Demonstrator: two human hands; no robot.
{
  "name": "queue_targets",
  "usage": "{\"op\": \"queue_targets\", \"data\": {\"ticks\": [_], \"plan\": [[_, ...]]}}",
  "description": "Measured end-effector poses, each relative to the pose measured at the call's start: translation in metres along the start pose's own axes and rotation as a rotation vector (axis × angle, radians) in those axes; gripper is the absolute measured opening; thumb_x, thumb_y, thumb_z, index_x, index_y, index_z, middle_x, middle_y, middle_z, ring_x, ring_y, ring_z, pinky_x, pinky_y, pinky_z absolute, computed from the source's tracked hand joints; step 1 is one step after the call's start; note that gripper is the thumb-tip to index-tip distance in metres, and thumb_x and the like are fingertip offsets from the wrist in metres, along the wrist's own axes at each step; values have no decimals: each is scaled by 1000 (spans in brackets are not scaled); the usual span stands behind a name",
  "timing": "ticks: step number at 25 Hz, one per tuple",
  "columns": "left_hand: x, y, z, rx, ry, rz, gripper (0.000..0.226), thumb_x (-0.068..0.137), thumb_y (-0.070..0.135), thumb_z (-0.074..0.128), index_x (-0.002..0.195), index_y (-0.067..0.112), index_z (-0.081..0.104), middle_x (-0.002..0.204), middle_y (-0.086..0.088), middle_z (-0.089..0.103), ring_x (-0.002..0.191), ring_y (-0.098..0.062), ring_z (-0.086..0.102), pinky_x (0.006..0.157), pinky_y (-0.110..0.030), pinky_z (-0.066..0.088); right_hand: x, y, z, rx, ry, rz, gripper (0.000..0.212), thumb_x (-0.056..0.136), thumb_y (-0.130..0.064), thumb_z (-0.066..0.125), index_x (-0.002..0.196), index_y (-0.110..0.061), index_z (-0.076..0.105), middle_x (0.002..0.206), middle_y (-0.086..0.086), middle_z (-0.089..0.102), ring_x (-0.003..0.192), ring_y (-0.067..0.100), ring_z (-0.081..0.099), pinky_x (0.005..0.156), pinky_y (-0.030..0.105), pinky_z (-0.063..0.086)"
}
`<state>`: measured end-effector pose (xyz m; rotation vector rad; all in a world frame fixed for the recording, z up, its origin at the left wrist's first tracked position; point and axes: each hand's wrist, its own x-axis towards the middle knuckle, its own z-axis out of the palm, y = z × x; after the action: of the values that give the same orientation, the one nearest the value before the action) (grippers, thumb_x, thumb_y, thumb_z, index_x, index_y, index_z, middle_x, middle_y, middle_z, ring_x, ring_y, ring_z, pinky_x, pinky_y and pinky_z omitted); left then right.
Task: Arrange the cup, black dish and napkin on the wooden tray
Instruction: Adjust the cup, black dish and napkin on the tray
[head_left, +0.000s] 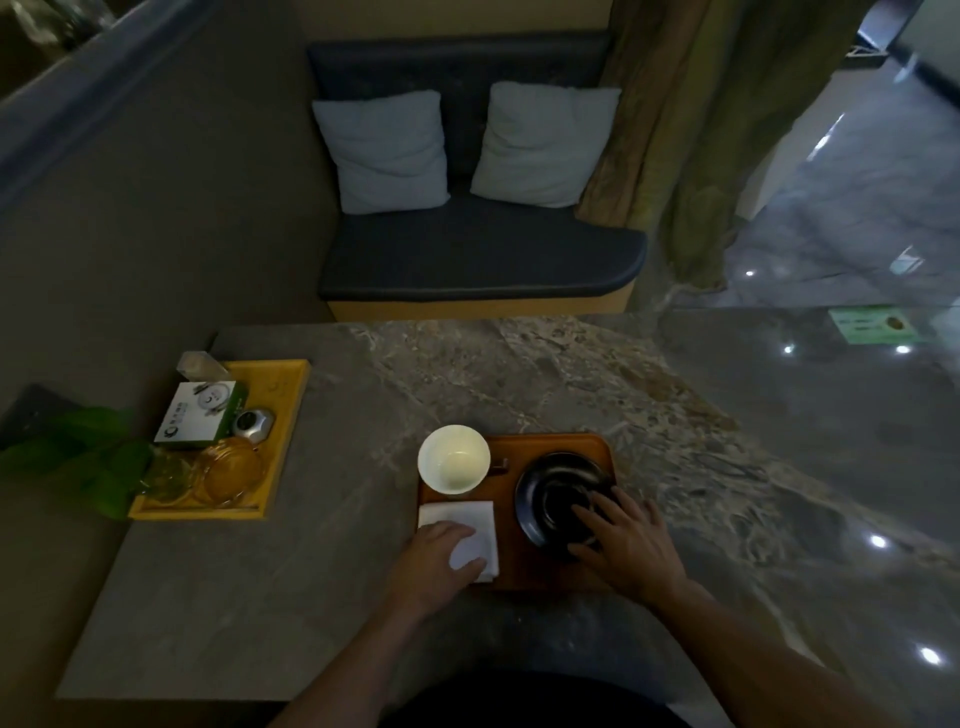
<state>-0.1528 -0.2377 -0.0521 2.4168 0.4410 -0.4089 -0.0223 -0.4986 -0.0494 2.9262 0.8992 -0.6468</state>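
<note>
— Hands first: where are they?
— Left hand (441, 558) lies palm down on the white napkin (467, 525), fingers curled over its near edge, pressing rather than lifting. Right hand (626, 540) rests with spread fingers on the black dish (558, 493); whether it grips the rim I cannot tell.
— And the wooden tray (550, 444)?
— At the table's (519, 364) near middle. The dish fills its 3 o'clock half, the napkin sits at 8 o'clock, and the white cup (453, 460) stands upright at 10 o'clock, just beyond the napkin and clear of both hands.
— Anything else around?
— A yellow tray (291, 395) of small items, well apart at 9 o'clock of the wooden one.
</note>
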Motion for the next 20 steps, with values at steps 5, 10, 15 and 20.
{"op": "queue_targets", "data": {"ticks": [5, 10, 15, 20], "plan": [[8, 22, 6, 199, -44, 52, 67, 79, 71, 53, 135, 35, 52, 144, 10, 51, 132, -10, 44, 110, -33, 34, -7, 45, -5, 39, -19, -38, 72, 85, -76, 31, 148, -41, 24, 161, -3, 20, 148, 24, 7, 116, 58, 5], [22, 44, 10, 433, -126, 70, 78, 79, 71, 54, 146, 33, 38, 155, 6, 37, 142, -16, 31, 117, -42, 24, -4, 76, -5, 90, -71, -49, 86, 80, -76, 44, 151, -37, 15, 161, -5, 18, 149, 25, 3, 115, 60, 5], [28, 67, 25, 429, -103, -3, 97, 77, 73, 55, 154, 25, 19, 162, 1, 22, 148, -19, 20, 120, -45, 19, 3, 86, 0, 148, -122, -32, 103, 73, -78, 53, 151, -36, 2, 162, -4, 6, 148, 30, -5, 114, 63, 3], [29, 79, 49, 281, -25, -124, 105, 74, 76, 55, 154, 31, 4, 163, 3, 15, 149, -20, 14, 121, -50, 14, 14, 78, 5, 182, -118, 15, 109, 67, -80, 56, 151, -37, -1, 162, -5, 2, 147, 33, -5, 115, 64, 7]]}}
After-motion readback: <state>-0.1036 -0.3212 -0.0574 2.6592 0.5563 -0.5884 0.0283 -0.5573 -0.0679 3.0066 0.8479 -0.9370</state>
